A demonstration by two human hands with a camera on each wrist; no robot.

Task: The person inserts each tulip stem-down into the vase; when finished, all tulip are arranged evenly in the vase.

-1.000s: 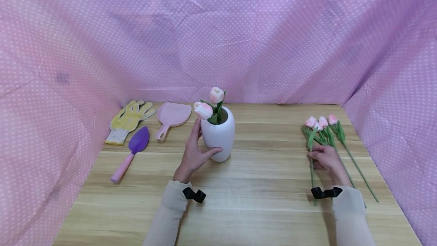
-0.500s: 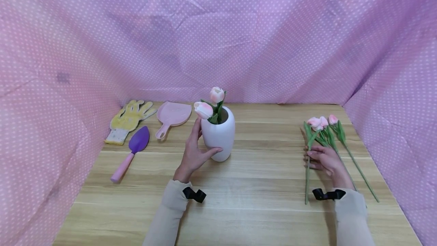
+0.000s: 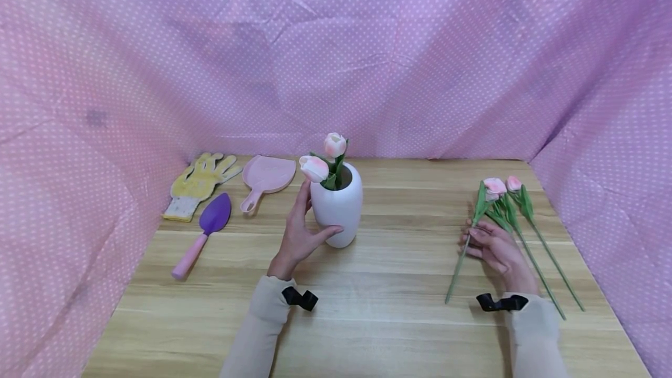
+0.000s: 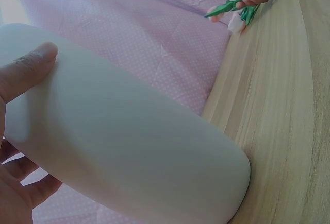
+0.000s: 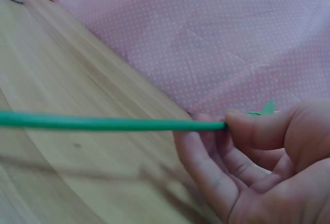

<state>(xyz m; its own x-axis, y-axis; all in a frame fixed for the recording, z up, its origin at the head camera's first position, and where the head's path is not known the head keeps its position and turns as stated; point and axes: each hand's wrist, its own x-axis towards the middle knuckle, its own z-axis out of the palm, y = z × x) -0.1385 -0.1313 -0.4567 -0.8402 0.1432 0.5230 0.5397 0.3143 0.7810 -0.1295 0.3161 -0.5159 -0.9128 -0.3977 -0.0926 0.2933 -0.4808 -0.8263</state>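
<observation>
Left hand [image 3: 301, 235] clamped round the white vase [image 3: 338, 214], thumb across the near side, fingers round the outer wall. Vase stands on the desk [image 3: 399, 319], about midway between the side edges and toward the far edge. Right hand [image 3: 496, 249], well apart from the left and nearer the right edge, pinches a tulip stem [image 3: 458, 273] between thumb and fingers; in the right wrist view the stem passes above the wood, shadow beneath. Its lower end points toward the near edge, slanting left; green leaves [image 3: 480, 203] lie above the grip.

Two pale pink tulips [image 3: 335, 144] stand in the vase, one bloom leaning over the rim on the left. More tulips [image 3: 551, 267] lie along the right edge, blooms toward the far right corner, stems toward the near edge. Blooms overlap there, so count uncertain.

Far left corner: yellow-and-white glove [image 3: 194, 182], palm flat. Just beside it, along the far edge, a pink dustpan [image 3: 269, 175]. Purple trowel [image 3: 215, 213] near the left edge, pink handle toward the near edge. Pink dotted cloth [image 3: 336, 45] rises behind the far edge and at both sides.
</observation>
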